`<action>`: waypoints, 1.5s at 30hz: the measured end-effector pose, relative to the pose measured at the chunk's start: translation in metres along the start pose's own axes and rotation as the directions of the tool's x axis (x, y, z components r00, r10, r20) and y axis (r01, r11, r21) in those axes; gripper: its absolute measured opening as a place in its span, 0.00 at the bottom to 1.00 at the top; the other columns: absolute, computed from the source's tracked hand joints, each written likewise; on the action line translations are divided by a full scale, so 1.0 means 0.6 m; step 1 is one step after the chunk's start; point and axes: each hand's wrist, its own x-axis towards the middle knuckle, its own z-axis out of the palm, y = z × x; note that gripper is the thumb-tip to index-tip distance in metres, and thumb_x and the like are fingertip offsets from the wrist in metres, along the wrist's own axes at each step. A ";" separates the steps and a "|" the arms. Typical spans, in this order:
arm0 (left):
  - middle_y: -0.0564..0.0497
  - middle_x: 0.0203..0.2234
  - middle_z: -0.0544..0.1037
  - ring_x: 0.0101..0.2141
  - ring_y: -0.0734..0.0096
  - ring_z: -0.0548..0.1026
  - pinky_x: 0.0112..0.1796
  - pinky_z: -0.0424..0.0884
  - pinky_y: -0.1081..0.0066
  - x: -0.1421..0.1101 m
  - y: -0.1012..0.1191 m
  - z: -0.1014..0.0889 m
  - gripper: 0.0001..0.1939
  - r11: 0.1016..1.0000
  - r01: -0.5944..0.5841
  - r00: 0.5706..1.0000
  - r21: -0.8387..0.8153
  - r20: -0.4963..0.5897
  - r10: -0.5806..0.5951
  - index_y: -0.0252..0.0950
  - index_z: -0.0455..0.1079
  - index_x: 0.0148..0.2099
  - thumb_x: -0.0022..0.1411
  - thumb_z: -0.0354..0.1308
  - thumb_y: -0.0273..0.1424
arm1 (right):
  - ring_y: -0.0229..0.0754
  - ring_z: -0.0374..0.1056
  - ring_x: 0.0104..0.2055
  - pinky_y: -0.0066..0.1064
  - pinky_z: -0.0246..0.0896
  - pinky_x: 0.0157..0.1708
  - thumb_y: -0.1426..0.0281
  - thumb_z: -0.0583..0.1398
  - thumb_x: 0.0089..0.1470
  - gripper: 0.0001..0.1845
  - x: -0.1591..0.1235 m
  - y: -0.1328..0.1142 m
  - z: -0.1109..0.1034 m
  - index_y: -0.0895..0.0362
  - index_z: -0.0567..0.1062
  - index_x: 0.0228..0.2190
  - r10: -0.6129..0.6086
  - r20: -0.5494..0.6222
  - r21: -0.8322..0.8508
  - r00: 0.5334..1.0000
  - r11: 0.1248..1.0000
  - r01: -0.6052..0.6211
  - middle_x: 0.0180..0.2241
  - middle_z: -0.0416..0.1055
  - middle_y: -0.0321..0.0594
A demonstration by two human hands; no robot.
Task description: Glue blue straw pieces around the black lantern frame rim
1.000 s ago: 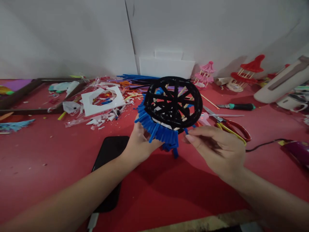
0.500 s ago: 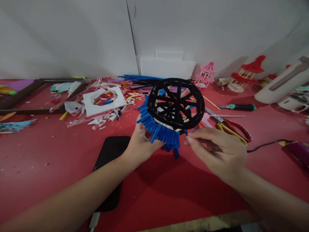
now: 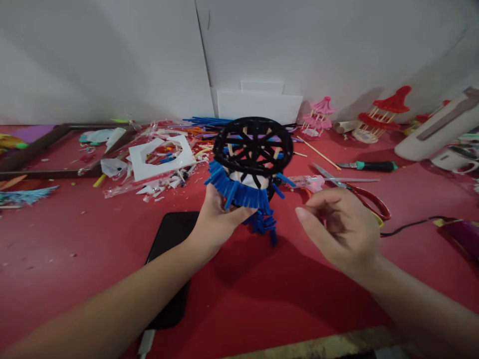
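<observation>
One model [image 3: 257,141] is held over the red table [image 3: 277,294] by the left hand [image 3: 216,222], clamped on its lower side. Pale sticks [image 3: 277,151] are topped by a black, spoked ring [image 3: 245,164]; blue strips [image 3: 247,196] are fanned below. The right hand [image 3: 346,227] is held nearby, digits parted.

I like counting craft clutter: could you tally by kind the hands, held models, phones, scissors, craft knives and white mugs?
Hands: 2, the left hand and right hand
Held models: 1, the black-and-blue craft model
Phones: 1, the black phone
Scissors: 1 pair of scissors
Craft knives: 1 craft knife
Mugs: 1 white mug
Total: 7
</observation>
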 end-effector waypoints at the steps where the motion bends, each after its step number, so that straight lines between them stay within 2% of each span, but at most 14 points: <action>1: 0.52 0.38 0.81 0.40 0.59 0.81 0.43 0.80 0.60 0.003 -0.001 0.000 0.32 1.000 -0.018 0.999 -0.011 -0.028 0.017 0.44 0.68 0.44 0.41 0.82 0.32 | 0.33 0.65 0.21 0.25 0.62 0.21 0.70 0.65 0.61 0.05 0.001 0.008 0.001 0.51 0.72 0.34 0.003 0.051 -0.022 0.999 1.000 -0.002 0.22 0.71 0.29; 3: 0.54 0.36 0.80 0.38 0.62 0.81 0.44 0.79 0.61 0.010 0.000 -0.001 0.31 0.999 -0.024 0.998 -0.031 -0.059 0.022 0.43 0.68 0.43 0.41 0.82 0.32 | 0.33 0.66 0.23 0.25 0.63 0.23 0.73 0.64 0.61 0.06 0.003 0.025 0.004 0.52 0.73 0.32 -0.029 0.238 -0.096 0.971 0.994 0.054 0.24 0.72 0.31; 6: 0.55 0.32 0.79 0.34 0.65 0.79 0.43 0.77 0.61 0.017 0.004 -0.001 0.31 0.998 0.001 0.997 -0.058 -0.081 -0.006 0.43 0.67 0.40 0.39 0.82 0.32 | 0.39 0.74 0.35 0.32 0.72 0.37 0.76 0.61 0.62 0.05 0.003 0.049 0.013 0.54 0.77 0.37 -0.090 0.484 -0.140 0.870 0.974 0.179 0.34 0.78 0.38; 9: 0.55 0.31 0.79 0.33 0.66 0.78 0.42 0.76 0.61 0.017 0.005 -0.001 0.30 0.998 -0.003 0.997 -0.065 -0.076 -0.002 0.42 0.66 0.40 0.40 0.82 0.32 | 0.45 0.75 0.45 0.40 0.74 0.47 0.77 0.58 0.64 0.12 -0.001 0.061 0.022 0.54 0.78 0.46 -0.099 0.599 -0.141 0.794 0.964 0.227 0.42 0.78 0.44; 11: 0.55 0.30 0.78 0.33 0.66 0.77 0.41 0.76 0.62 0.015 0.005 -0.001 0.29 0.999 -0.010 0.998 -0.053 -0.066 0.007 0.42 0.65 0.39 0.41 0.81 0.32 | 0.46 0.74 0.47 0.42 0.74 0.48 0.77 0.57 0.65 0.15 -0.004 0.064 0.026 0.53 0.79 0.48 -0.106 0.640 -0.148 0.761 0.955 0.257 0.43 0.77 0.45; 13: 0.55 0.30 0.77 0.32 0.66 0.77 0.40 0.75 0.62 0.014 0.004 -0.001 0.28 0.999 -0.013 0.998 -0.037 -0.066 0.011 0.42 0.65 0.38 0.42 0.81 0.31 | 0.47 0.74 0.46 0.43 0.74 0.47 0.77 0.56 0.65 0.15 -0.006 0.063 0.029 0.53 0.79 0.46 -0.123 0.654 -0.150 0.746 0.946 0.288 0.43 0.77 0.45; 15: 0.55 0.30 0.77 0.32 0.67 0.77 0.39 0.75 0.63 0.014 0.003 -0.002 0.28 1.000 -0.010 0.997 -0.029 -0.071 0.008 0.42 0.65 0.38 0.42 0.81 0.31 | 0.47 0.74 0.45 0.43 0.74 0.47 0.77 0.56 0.64 0.13 -0.006 0.062 0.031 0.54 0.80 0.43 -0.136 0.646 -0.149 0.751 0.943 0.299 0.41 0.77 0.45; 20: 0.56 0.30 0.77 0.32 0.67 0.77 0.40 0.76 0.63 0.016 0.002 -0.003 0.28 0.999 -0.021 0.998 -0.041 -0.059 0.019 0.43 0.65 0.38 0.42 0.81 0.31 | 0.45 0.74 0.40 0.39 0.74 0.43 0.79 0.59 0.58 0.09 -0.006 0.060 0.034 0.56 0.77 0.36 -0.121 0.578 -0.154 0.807 0.955 0.253 0.36 0.77 0.43; 27: 0.55 0.32 0.78 0.32 0.68 0.76 0.40 0.76 0.63 0.016 0.003 -0.003 0.30 0.999 0.000 0.998 -0.048 -0.070 -0.004 0.43 0.66 0.40 0.40 0.82 0.32 | 0.44 0.75 0.38 0.37 0.73 0.41 0.79 0.57 0.58 0.10 -0.010 0.061 0.030 0.54 0.75 0.37 -0.109 0.534 -0.156 0.838 0.962 0.224 0.35 0.78 0.42; 33: 0.55 0.32 0.79 0.33 0.66 0.78 0.43 0.77 0.61 0.015 0.003 -0.003 0.31 0.999 -0.016 0.998 -0.051 -0.067 0.012 0.43 0.66 0.39 0.40 0.83 0.32 | 0.43 0.75 0.39 0.35 0.74 0.41 0.78 0.55 0.63 0.11 -0.011 0.057 0.028 0.54 0.75 0.39 -0.119 0.510 -0.111 0.852 0.973 0.202 0.36 0.77 0.42; 37: 0.56 0.32 0.80 0.32 0.68 0.78 0.41 0.79 0.63 0.013 0.002 -0.003 0.30 0.998 -0.038 0.998 -0.042 -0.055 0.036 0.43 0.65 0.39 0.41 0.82 0.32 | 0.40 0.76 0.43 0.33 0.75 0.43 0.80 0.53 0.65 0.15 -0.009 0.057 0.027 0.53 0.77 0.39 -0.197 0.464 -0.051 0.863 0.967 0.248 0.41 0.77 0.42; 40: 0.57 0.32 0.80 0.32 0.68 0.79 0.40 0.80 0.64 0.012 0.003 -0.002 0.30 0.998 -0.043 0.998 -0.045 -0.045 0.041 0.44 0.65 0.39 0.41 0.82 0.32 | 0.39 0.77 0.43 0.31 0.75 0.43 0.79 0.54 0.65 0.14 -0.007 0.054 0.024 0.53 0.78 0.40 -0.268 0.395 -0.027 0.879 0.953 0.303 0.41 0.78 0.42; 45: 0.54 0.36 0.81 0.37 0.62 0.81 0.43 0.80 0.60 0.009 0.003 -0.002 0.29 0.998 -0.050 0.998 -0.030 -0.028 0.049 0.44 0.67 0.43 0.43 0.81 0.33 | 0.38 0.77 0.40 0.29 0.76 0.41 0.78 0.57 0.65 0.13 0.001 0.043 0.013 0.52 0.79 0.42 -0.342 0.313 -0.029 0.886 0.929 0.369 0.40 0.79 0.40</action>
